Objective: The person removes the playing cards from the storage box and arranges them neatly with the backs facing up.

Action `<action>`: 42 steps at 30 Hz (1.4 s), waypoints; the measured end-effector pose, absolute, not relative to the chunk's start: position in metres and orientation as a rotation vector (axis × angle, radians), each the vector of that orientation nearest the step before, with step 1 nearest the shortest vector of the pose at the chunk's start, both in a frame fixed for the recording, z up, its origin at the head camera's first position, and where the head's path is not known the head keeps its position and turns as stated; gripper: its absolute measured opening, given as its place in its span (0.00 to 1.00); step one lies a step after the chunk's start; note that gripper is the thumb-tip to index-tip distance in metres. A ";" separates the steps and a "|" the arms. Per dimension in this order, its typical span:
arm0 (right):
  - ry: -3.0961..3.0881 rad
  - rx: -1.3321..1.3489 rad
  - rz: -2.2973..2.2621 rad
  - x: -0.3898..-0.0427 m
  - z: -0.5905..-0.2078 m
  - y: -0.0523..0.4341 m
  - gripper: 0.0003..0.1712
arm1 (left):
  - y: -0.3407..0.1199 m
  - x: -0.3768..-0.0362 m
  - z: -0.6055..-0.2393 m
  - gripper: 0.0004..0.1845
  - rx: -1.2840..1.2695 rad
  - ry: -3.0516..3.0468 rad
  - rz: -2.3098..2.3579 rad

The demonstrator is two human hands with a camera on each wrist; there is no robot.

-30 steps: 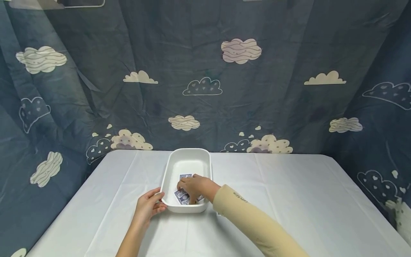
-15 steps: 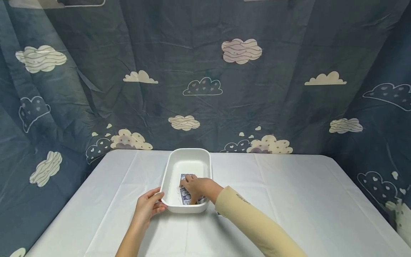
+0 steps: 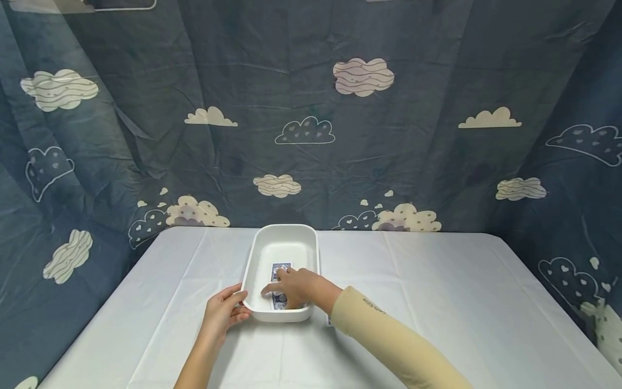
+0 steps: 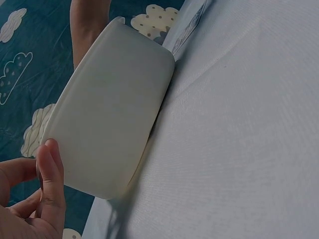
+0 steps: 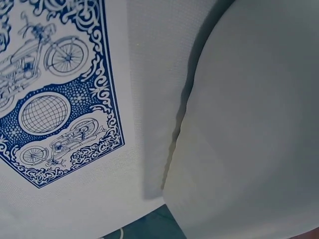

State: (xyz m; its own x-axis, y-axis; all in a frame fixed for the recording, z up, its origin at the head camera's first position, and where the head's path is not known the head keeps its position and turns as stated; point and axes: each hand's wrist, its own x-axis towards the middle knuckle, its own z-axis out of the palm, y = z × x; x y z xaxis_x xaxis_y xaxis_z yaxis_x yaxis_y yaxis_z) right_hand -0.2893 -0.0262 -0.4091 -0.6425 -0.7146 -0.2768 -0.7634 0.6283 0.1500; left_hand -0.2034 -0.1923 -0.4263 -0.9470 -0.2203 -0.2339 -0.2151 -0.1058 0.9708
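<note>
A white rectangular tray (image 3: 286, 317) stands on the cloth. My left hand (image 3: 221, 315) pinches its near left rim between thumb and fingers; in the left wrist view, fingertips press the outer wall (image 4: 109, 109). Inside the tray, blue-and-white patterned playing cards (image 3: 279, 302) lie lengthwise, face down, partly under my right hand (image 3: 297, 286). That hand's fingers are spread over the cards, with one finger reaching left past their edge. The thumb's contact is hidden. Another playing card (image 5: 47, 114), with motorcycles and a globe on its back, lies on the cloth beside the tray's right side.
A white cloth covers the table (image 3: 413, 313). Behind and on both sides hangs a dark blue curtain (image 3: 413, 162) with cloud prints. The tray's wall (image 5: 249, 124) fills much of the right wrist view.
The skewed card in the tray has been turned straight, in line with the other. My right fingers have since spread and shifted slightly. The left hand has stayed on the rim.
</note>
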 end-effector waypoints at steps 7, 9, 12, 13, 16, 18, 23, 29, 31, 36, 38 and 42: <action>2.637 -1.151 0.334 -0.287 -0.408 -0.028 0.29 | -0.193 -0.203 -0.426 0.25 0.512 -2.096 -2.280; 2.639 -1.129 0.317 -0.287 -0.408 -0.028 0.29 | -0.193 -0.203 -0.426 0.25 0.516 -2.094 -2.279; 2.643 -1.107 0.291 -0.286 -0.408 -0.027 0.31 | -0.193 -0.203 -0.426 0.26 0.517 -2.091 -2.283; 2.646 -1.106 0.282 -0.286 -0.407 -0.027 0.31 | -0.193 -0.202 -0.426 0.26 0.517 -2.088 -2.286; 2.646 -1.124 0.270 -0.286 -0.405 -0.025 0.32 | -0.192 -0.202 -0.426 0.26 0.513 -2.083 -2.293; 2.646 -1.137 0.253 -0.285 -0.402 -0.023 0.33 | -0.192 -0.202 -0.426 0.26 0.517 -2.081 -2.292; 2.655 -1.159 0.200 -0.287 -0.389 -0.016 0.38 | -0.192 -0.202 -0.426 0.25 0.519 -2.085 -2.284; 2.675 -1.185 0.107 -0.288 -0.363 -0.002 0.41 | -0.192 -0.202 -0.425 0.26 0.504 -2.080 -2.289; 2.680 -1.180 0.066 -0.288 -0.355 0.004 0.42 | -0.192 -0.203 -0.425 0.26 0.499 -2.079 -2.288; 2.707 -1.144 -0.031 -0.286 -0.340 0.026 0.43 | -0.192 -0.203 -0.425 0.26 0.509 -2.088 -2.281; 2.717 -1.131 -0.068 -0.285 -0.336 0.037 0.43 | -0.192 -0.203 -0.425 0.25 0.520 -2.091 -2.278; 2.749 -1.099 -0.125 -0.283 -0.331 0.061 0.43 | -0.192 -0.203 -0.424 0.26 0.526 -2.094 -2.277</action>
State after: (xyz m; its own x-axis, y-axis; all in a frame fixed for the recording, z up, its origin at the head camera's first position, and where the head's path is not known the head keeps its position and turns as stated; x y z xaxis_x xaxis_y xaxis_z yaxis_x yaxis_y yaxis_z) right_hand -0.2834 0.0612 -0.3315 -0.7112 -0.6901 -0.1337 -0.6751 0.7236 -0.1437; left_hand -0.2028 -0.1917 -0.4244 -0.9439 -0.2264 -0.2405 -0.2209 -0.1090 0.9692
